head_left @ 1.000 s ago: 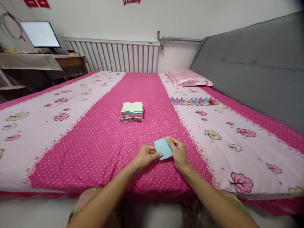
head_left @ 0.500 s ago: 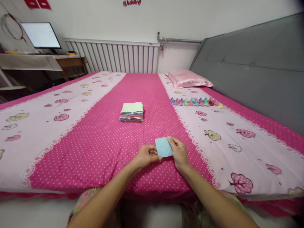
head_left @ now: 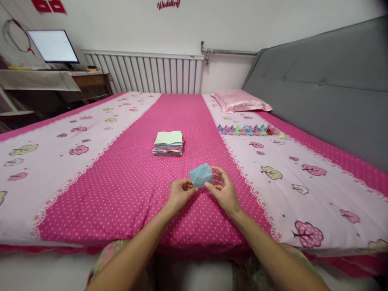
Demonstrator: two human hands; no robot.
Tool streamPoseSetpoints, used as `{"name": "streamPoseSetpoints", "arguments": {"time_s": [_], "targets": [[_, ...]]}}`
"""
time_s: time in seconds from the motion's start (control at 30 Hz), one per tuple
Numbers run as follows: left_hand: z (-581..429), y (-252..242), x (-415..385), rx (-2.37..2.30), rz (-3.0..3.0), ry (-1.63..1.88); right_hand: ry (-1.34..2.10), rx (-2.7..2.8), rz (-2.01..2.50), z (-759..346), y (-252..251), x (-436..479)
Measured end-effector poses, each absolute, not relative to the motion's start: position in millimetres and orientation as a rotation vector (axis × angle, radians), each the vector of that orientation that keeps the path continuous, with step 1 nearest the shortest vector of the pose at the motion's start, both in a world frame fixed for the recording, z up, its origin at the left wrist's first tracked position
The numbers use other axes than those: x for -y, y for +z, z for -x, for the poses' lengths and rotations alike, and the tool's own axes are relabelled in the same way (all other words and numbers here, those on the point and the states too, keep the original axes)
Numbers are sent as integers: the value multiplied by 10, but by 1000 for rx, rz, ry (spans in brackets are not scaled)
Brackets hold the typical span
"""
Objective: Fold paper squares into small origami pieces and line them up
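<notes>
Between my hands, above the near part of the bed, is a small light-blue sheet of origami paper (head_left: 201, 175) with crossing crease lines, held tilted. My left hand (head_left: 181, 194) pinches its lower left edge between thumb and fingers. At the lower right, my right hand (head_left: 223, 190) has its thumb on the paper's near face, its fingers behind the right edge. Farther off lies a stack of coloured paper squares (head_left: 168, 143), pale green on top. To the right, a row of small folded paper shapes (head_left: 244, 130) in several colours stands on the bedspread.
A pink and white bedspread (head_left: 145, 169) covers the bed. On it lies a pink satin pillow (head_left: 241, 101) at the far right, by a grey headboard (head_left: 321, 81). A radiator (head_left: 148, 72) runs along the wall, and a monitor (head_left: 53, 46) stands on a desk at far left.
Both hands have lifted the blue paper up and slightly left. It has gone from a flat-looking square to a tilted, creased shape. My right thumb has moved from its top edge to its lower right.
</notes>
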State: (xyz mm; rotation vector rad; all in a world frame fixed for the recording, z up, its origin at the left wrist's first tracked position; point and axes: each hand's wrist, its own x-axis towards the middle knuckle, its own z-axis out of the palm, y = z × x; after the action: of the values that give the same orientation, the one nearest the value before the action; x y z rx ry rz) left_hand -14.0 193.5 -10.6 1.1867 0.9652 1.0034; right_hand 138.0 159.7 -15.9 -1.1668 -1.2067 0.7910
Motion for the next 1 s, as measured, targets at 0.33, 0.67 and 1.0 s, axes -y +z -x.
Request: {"name": "streamPoseSetpoints", "arguments": {"time_s": [0.33, 0.67, 1.0], "targets": [[139, -95, -1933, -970, -1180, 1022, 592, 1327, 1202, -1418, -148, -1592], [179, 56, -1831, -564, -609, 848, 151, 1501, 1165, -1443, -113, -1548], [185, 56, -1944, -698, -517, 1043, 14, 1630, 1146, -1471, -160, -1571]]}}
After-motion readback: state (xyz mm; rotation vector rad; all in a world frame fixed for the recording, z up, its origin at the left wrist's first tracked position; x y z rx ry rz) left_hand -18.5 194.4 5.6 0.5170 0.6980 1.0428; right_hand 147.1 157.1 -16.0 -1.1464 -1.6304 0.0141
